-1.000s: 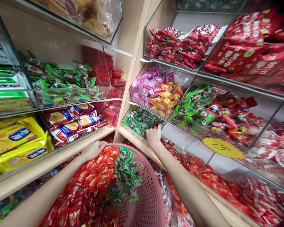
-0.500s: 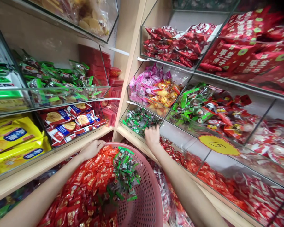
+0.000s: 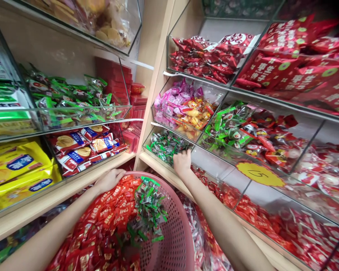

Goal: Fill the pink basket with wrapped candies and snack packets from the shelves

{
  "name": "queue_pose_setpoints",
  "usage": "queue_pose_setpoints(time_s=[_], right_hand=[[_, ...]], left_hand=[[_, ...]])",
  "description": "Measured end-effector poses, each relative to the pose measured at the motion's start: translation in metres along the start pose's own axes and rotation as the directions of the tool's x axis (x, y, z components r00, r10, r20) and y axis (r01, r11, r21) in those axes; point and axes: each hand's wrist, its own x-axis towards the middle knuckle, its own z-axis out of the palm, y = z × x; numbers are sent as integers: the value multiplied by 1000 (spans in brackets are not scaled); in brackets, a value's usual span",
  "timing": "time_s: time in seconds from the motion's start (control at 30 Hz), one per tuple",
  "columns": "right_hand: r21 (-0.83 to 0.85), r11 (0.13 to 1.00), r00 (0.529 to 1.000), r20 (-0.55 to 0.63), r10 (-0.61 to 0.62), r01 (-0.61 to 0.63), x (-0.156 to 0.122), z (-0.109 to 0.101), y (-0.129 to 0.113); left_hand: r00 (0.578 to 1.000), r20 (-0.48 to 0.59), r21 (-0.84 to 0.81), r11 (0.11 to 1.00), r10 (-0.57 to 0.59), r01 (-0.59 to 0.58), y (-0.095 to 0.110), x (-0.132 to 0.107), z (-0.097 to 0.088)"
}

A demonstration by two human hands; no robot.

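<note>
At the back left of a pink perforated basket (image 3: 183, 222), my left hand (image 3: 110, 180) is closed over the rim, its fingertips hidden. Inside the basket lie many red-wrapped candies (image 3: 101, 214) and, on the right of them, a heap of green-wrapped candies (image 3: 149, 203). My right hand (image 3: 182, 162) has its fingers curled over the top of the front panel of a clear bin (image 3: 161, 156). Green-wrapped candies of a similar look (image 3: 169, 143) fill that bin, just left of the fingers. The inner side of the right hand's fingers is hidden.
Wooden shelves with clear bins meet in a corner. Purple-wrapped sweets (image 3: 175, 99) sit above my right hand; red candies (image 3: 260, 214) run along the lower right. A yellow price tag (image 3: 260, 174) reads 15. Yellow biscuit packs (image 3: 19, 162) are at the left.
The view has tilted very slightly, so the shelves sit a little lower at the top. Both hands and the basket's contents look the same.
</note>
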Motion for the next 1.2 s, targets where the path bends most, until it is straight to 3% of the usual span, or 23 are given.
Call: queue_pose_setpoints(time_s=[0.13, 0.27, 0.33, 0.4, 0.5, 0.6, 0.8, 0.9, 1.0, 1.2], right_hand=[[15, 1000, 1000, -18, -3, 4, -3, -9, 2], [46, 997, 993, -100, -64, 69, -24, -32, 11], [125, 986, 983, -163, -89, 110, -40, -43, 15], [312, 938, 980, -174, -99, 150, -59, -46, 18], [668, 727, 986, -77, -145, 159, -85, -38, 20], [830, 553, 985, 32, -170, 69, -102, -19, 20], [882, 470, 971, 94, -222, 22, -122, 11, 19], [870, 482, 954, 48, -296, 106, -133, 17, 15], [770, 586, 925, -15, -380, 253, -144, 19, 11], [470, 805, 890, 84, -449, 362, -150, 17, 0]], left_hand=[[1000, 0, -5, 1000, -3, 3, -1, 1, 0], [1000, 8, -11, 1000, -9, 9, -3, 3, 1], [1000, 10, -9, 1000, -9, 9, -4, 3, 2], [1000, 6, 0, 1000, -3, 3, -5, 3, 2], [1000, -8, 6, 1000, 2, -2, -5, 3, 3], [1000, -13, -4, 1000, -15, 15, -3, 3, 3], [999, 8, -25, 999, -36, 37, -2, 3, 2], [999, 1, -30, 999, -41, 41, -3, 3, 3], [1000, 2, -19, 999, -28, 28, -4, 3, 3], [1000, -3, -14, 1000, -21, 21, -6, 4, 5]])
